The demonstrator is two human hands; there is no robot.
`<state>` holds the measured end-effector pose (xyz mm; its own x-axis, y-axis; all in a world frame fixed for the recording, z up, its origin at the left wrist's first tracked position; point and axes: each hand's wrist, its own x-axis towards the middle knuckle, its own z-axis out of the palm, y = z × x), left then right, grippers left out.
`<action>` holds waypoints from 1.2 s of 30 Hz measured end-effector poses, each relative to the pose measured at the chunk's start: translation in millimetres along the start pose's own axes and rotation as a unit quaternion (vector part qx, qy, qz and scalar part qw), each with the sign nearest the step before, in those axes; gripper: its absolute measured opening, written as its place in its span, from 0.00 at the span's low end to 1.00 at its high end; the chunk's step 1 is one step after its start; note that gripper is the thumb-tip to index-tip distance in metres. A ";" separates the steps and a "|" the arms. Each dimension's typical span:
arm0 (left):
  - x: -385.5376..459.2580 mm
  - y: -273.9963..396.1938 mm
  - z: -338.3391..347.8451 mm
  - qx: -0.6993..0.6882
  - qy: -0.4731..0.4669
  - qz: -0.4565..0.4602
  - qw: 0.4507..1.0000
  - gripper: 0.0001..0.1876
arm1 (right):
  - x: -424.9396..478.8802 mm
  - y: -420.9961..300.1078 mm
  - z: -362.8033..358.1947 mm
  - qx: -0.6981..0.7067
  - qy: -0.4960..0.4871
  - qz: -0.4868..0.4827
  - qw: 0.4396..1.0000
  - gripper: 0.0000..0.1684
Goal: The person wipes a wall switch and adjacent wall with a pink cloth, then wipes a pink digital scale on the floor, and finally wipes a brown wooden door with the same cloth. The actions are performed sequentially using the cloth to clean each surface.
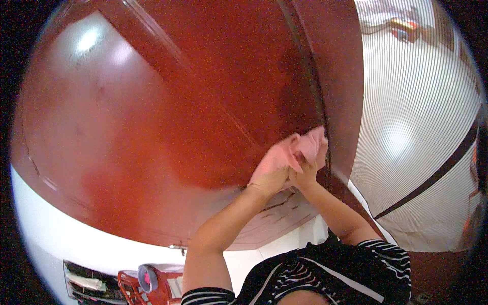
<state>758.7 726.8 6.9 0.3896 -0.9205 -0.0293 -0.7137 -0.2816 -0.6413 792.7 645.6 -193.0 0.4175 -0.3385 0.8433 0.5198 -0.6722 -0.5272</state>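
A crumpled pink cloth (314, 143) is bunched against a large glossy red surface (213, 114), just left of a dark groove (322, 103) that runs along it. My left hand (272, 179) grips the cloth's near left side, and pink fabric covers its fingers. Close beside it, my right hand (305, 175) is closed on the lower folds. Both hands are almost touching, with the forearms stretched forward from my body. The fingertips are partly hidden in the fabric.
Right of the red surface is a pale ribbed surface (411, 103) crossed by a dark band (431, 183). A small metal fitting (177, 248) sits at the lower edge. Lower left are a red chair-like frame (127, 284), a round grey object (147, 278) and a filled shelf (91, 284).
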 end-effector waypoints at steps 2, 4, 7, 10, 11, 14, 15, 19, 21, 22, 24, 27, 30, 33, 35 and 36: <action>-14.4 17.3 35.6 -0.077 0.023 -0.026 0.996 0.21 | -23.2 -14.8 -4.5 0.001 -0.037 0.090 0.995 0.21; -29.2 31.7 64.8 -0.127 0.038 -0.067 0.989 0.19 | -37.7 -33.8 -4.4 0.030 -0.034 0.113 0.993 0.22; -59.8 42.4 97.6 -0.168 0.049 -0.146 0.974 0.18 | -20.0 -59.2 -10.5 -0.081 -0.183 0.028 0.979 0.20; -100.7 -5.1 73.2 -0.193 0.230 -0.255 0.919 0.16 | 75.8 -105.9 -2.1 -0.242 -0.360 -0.094 0.896 0.20; -115.3 -22.3 59.5 -0.116 0.222 -0.294 0.922 0.16 | 114.7 -126.3 10.6 -0.285 -0.392 -0.115 0.867 0.22; -168.8 -31.2 27.3 0.055 0.326 -0.385 0.862 0.28 | 113.6 -142.8 37.1 -0.220 -0.100 -0.223 0.944 0.20; -190.0 -47.3 16.7 0.095 0.310 -0.428 0.843 0.36 | 136.6 -181.7 41.3 -0.129 -0.052 -0.217 0.966 0.18; -243.1 -91.9 -31.5 0.176 0.348 -0.505 0.770 0.35 | 158.1 -288.0 65.5 -0.016 -0.049 -0.200 0.979 0.16; -272.2 -80.7 -9.1 0.271 0.309 -0.520 0.749 0.33 | 132.6 -302.9 79.1 0.113 -0.245 -0.133 0.954 0.16; -289.0 -70.7 10.9 0.266 0.317 -0.512 0.752 0.33 | 111.5 -305.0 85.8 0.014 -0.208 -0.234 0.950 0.17; -340.5 -34.5 84.6 0.255 0.312 -0.476 0.782 0.31 | 60.2 -303.9 95.8 -0.038 -0.187 -0.330 0.924 0.20; -373.4 42.5 134.0 -0.049 0.285 -0.516 0.806 0.26 | -21.8 -290.6 105.8 0.012 -0.221 -0.381 0.898 0.19; -343.5 96.0 144.6 -0.133 0.201 -0.491 0.837 0.23 | -92.4 -222.7 106.0 0.019 -0.172 -0.437 0.882 0.22; -334.7 113.2 142.1 -0.199 0.082 -0.464 0.859 0.26 | -128.2 -182.8 84.7 -0.009 -0.257 -0.381 0.888 0.24; -321.5 114.4 141.3 -0.261 0.075 -0.489 0.829 0.30 | -119.6 -171.2 59.9 -0.064 -0.282 -0.326 0.900 0.26; -304.4 107.5 135.2 -0.312 0.105 -0.511 0.794 0.30 | -101.5 -169.9 52.3 -0.087 -0.296 -0.290 0.906 0.24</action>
<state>642.1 1013.4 -156.8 0.8919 -0.1305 0.4329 -0.2615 -0.9299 0.2586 701.0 828.6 -194.5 0.4646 0.4826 0.7424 0.6759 -0.7349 0.0548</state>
